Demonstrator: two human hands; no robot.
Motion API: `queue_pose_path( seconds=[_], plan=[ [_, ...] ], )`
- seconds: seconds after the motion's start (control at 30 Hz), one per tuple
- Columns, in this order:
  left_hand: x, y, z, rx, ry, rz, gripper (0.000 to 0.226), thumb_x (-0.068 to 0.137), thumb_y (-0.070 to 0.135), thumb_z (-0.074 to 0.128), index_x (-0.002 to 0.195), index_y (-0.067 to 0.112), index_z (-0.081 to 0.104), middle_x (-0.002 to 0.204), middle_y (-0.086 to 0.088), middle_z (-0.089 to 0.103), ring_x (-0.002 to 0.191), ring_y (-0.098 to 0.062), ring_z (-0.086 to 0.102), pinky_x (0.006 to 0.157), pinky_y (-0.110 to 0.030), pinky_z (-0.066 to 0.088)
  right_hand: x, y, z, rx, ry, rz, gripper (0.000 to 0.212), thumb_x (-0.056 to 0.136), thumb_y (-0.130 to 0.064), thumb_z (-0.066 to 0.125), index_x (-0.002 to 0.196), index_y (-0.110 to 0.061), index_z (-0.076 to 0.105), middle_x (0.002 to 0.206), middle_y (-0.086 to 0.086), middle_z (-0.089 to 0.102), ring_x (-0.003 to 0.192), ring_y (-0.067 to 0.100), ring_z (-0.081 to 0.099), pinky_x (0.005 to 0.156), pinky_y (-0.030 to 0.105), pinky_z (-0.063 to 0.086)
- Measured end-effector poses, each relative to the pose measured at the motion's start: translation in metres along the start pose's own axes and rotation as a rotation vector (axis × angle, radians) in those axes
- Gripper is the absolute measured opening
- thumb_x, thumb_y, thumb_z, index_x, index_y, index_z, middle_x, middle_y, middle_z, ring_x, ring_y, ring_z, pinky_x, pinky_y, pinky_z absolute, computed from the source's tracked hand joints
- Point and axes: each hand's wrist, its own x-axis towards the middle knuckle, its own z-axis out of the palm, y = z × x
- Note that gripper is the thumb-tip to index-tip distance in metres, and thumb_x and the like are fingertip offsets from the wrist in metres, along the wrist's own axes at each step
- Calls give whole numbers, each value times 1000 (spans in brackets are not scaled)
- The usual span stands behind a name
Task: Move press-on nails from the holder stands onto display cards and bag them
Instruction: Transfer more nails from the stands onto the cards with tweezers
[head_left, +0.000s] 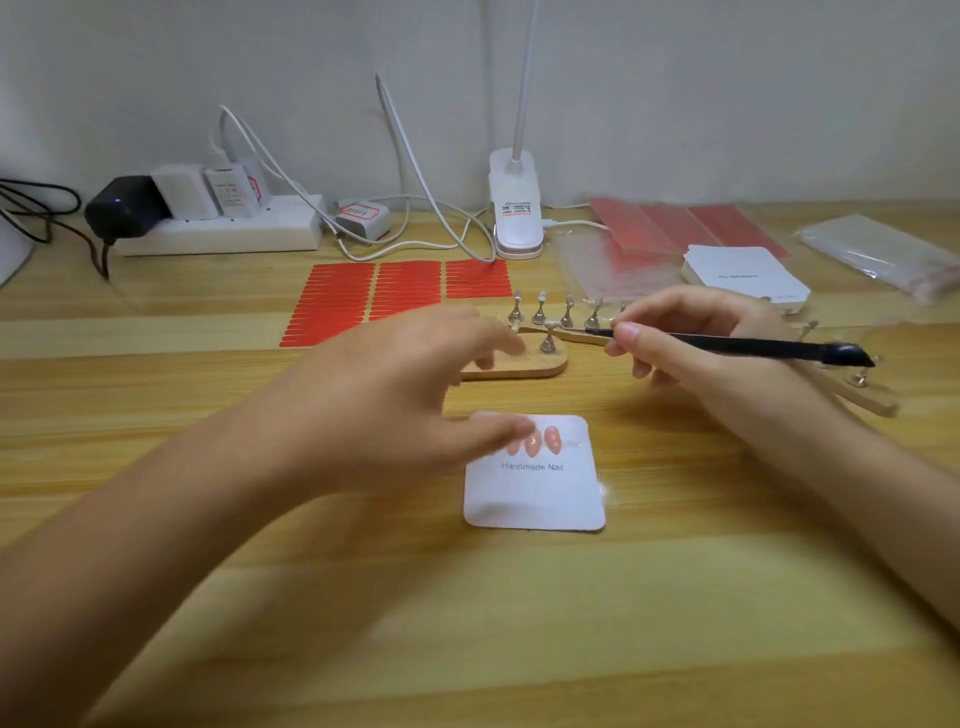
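A white display card (535, 488) printed "Handmade Nail" lies on the wooden table, with pink press-on nails (540, 440) stuck along its top edge. Behind it stands a wooden holder base (524, 364) carrying several small metal stands (548, 340). My right hand (691, 338) grips black tweezers (737, 345), whose tip reaches a stand on the base. My left hand (410, 395) hovers blurred above the card's upper left corner, fingers spread and relaxed, holding nothing, its fingertips near the base's left end.
Red adhesive strip sheets (395, 296) lie behind the holder. A stack of blank cards (743, 278), clear bags (883, 254) and red sheets (691, 228) sit at the back right. A power strip (218, 228), cables and a clip lamp (517, 213) line the wall. Another holder (862, 392) lies right.
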Motion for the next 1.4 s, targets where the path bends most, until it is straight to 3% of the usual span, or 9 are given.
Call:
queue_pose_path(
  seconds=[0.07, 0.17, 0.33, 0.6, 0.7, 0.77, 0.97, 1.3, 1.4],
  plan=[
    [-4, -3, 4, -58, -70, 108, 59, 77, 66, 44, 123, 30, 54, 114, 18, 53, 106, 3, 49, 89, -30, 44, -1, -1, 1, 0, 14, -8, 7, 81, -19, 67, 77, -24, 67, 71, -9, 71, 59, 1, 59, 57, 15, 50],
    [-11, -2, 24, -78, -102, 67, 66, 73, 70, 42, 126, 31, 52, 122, 19, 49, 115, 1, 44, 97, -25, 36, -4, -3, 3, 31, 9, -18, 12, 69, -34, 68, 75, -24, 68, 73, -8, 72, 61, 1, 61, 59, 14, 50],
    [-16, -7, 35, -144, -12, 25, 68, 68, 69, 49, 124, 30, 53, 115, 25, 48, 110, 8, 42, 97, -20, 32, -8, -4, 7, 32, -16, -54, 15, 64, -38, 66, 73, -26, 68, 73, -10, 72, 64, -3, 62, 63, 9, 47],
    [-15, -19, 32, -228, 26, 10, 62, 66, 65, 55, 113, 25, 63, 108, 17, 55, 103, 0, 47, 90, -24, 39, -9, 1, 21, 9, -43, -223, 28, 87, -37, 44, 86, -18, 65, 74, 0, 72, 58, 10, 66, 65, 16, 50],
    [-15, -21, 32, -228, 31, 41, 63, 69, 62, 56, 117, 23, 61, 106, 14, 57, 100, -3, 49, 88, -24, 40, -8, 4, 25, -126, -66, -323, 18, 91, -26, 58, 79, -14, 65, 75, -1, 68, 65, 7, 62, 67, 14, 47],
    [-15, -22, 33, -233, 46, 58, 61, 70, 60, 58, 118, 22, 60, 104, 14, 58, 98, -3, 49, 87, -23, 40, -8, 5, 27, -262, -83, -368, 6, 79, -19, 67, 79, -19, 62, 81, -2, 69, 76, 6, 63, 73, 14, 46],
    [-16, -23, 35, -263, 61, 48, 55, 68, 60, 59, 118, 37, 49, 107, 17, 60, 99, 4, 48, 88, -16, 38, -8, 10, 30, -391, -223, -353, 29, 72, -14, 76, 83, -32, 55, 91, -12, 69, 89, 12, 61, 81, 33, 46],
    [-16, -23, 36, -270, 75, 57, 59, 68, 59, 59, 120, 34, 49, 107, 15, 61, 99, 4, 48, 89, -14, 37, -8, 10, 29, -338, -281, -306, 29, 77, -4, 72, 80, -29, 58, 88, 0, 68, 90, 25, 63, 77, 48, 49],
    [-16, -23, 37, -266, 73, 56, 59, 68, 60, 59, 121, 36, 48, 108, 15, 61, 100, 4, 48, 89, -14, 37, -9, 13, 30, -370, -259, -345, 15, 78, -11, 71, 79, -24, 64, 85, 2, 68, 86, 25, 63, 73, 48, 51]
  ],
)
